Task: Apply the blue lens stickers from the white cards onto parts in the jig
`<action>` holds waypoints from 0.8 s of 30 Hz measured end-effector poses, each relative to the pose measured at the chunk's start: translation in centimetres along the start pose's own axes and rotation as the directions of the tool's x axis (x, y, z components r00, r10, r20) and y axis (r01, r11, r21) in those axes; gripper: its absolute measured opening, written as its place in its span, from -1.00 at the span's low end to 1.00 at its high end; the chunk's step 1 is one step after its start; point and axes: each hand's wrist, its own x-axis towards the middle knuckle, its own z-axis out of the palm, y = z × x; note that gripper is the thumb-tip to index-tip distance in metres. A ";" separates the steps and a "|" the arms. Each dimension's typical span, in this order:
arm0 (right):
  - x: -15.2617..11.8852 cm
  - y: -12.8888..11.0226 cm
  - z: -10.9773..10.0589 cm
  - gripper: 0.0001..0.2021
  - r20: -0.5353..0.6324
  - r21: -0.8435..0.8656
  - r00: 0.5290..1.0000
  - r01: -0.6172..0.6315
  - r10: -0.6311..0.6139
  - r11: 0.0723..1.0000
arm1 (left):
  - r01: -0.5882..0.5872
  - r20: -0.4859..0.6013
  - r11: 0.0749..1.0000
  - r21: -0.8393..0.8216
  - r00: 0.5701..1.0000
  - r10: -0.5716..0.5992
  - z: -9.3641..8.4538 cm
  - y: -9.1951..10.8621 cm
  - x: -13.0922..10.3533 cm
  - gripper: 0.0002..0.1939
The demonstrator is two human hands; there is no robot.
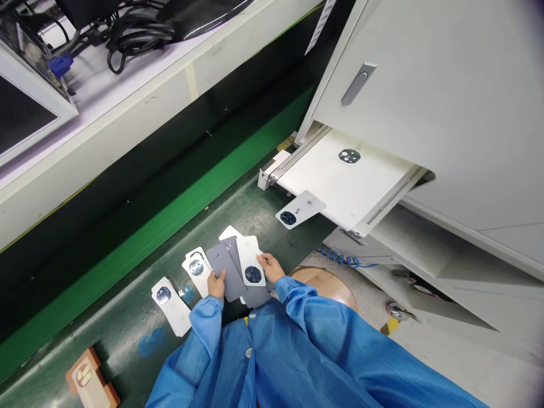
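Observation:
My left hand [216, 285] is closed on the lower left edge of a grey panel [225, 270]. Pinched at its right edge by my right hand [271, 267] is a white panel [250, 252] with a dark round camera area near its lower end. More grey panels [255, 297] lie beneath these two. Left of my left hand is a small pile of white panels [198, 267], and farther left another white pile [173, 309] rests on the green surface. One white panel [305, 205] juts over the front edge of the white conveyor belt [335, 181].
A dark round piece [349, 156] lies on the belt, which comes out of a large white cabinet [446, 102]. An orange fixture [92, 378] stands at the lower left. Above left is a shelf [127, 107] with black cables [138, 37]. A wooden stool [325, 283] is at the right.

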 end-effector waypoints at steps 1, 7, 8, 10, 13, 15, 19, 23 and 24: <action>0.4 0.0 0.0 -0.70 0.011 0.034 1.000 -0.015 0.014 0.999 | -0.004 -0.009 1.000 0.023 1.000 0.004 0.1 0.0 0.1 -0.80; 1.0 -0.8 0.7 -0.74 0.083 0.204 0.990 -0.125 0.110 0.971 | -0.042 -0.025 0.989 0.143 0.999 0.046 0.8 0.3 -0.6 -0.85; 0.8 -1.0 0.9 -0.74 0.101 0.230 0.986 -0.149 0.129 0.962 | -0.050 -0.026 0.988 0.149 0.998 0.055 0.8 0.4 -0.8 -0.84; 0.4 -1.3 1.2 -0.74 0.139 0.276 0.976 -0.202 0.169 0.940 | -0.062 -0.025 0.987 0.149 0.997 0.067 0.8 0.5 -1.2 -0.80; -0.4 -1.8 1.7 -0.74 0.196 0.332 0.953 -0.286 0.230 0.899 | -0.072 -0.016 0.989 0.129 0.997 0.075 0.5 0.7 -1.6 -0.71; -1.0 -2.2 1.9 -0.72 0.241 0.367 0.936 -0.334 0.258 0.868 | -0.073 -0.012 0.991 0.109 0.997 0.075 0.3 0.9 -1.8 -0.64; -2.1 -3.0 2.2 -0.67 0.327 0.448 0.913 -0.379 0.246 0.810 | -0.072 0.009 0.996 0.051 0.997 0.071 -0.2 1.7 -2.2 -0.55; -3.3 -3.4 3.0 -0.68 0.370 0.516 0.908 -0.375 0.195 0.770 | -0.074 0.068 0.997 -0.025 0.995 0.075 -0.3 2.9 -2.6 -0.47; -3.6 -3.5 3.3 -0.69 0.377 0.527 0.907 -0.375 0.186 0.763 | -0.068 0.086 0.997 -0.040 0.994 0.072 -0.3 3.2 -2.6 -0.45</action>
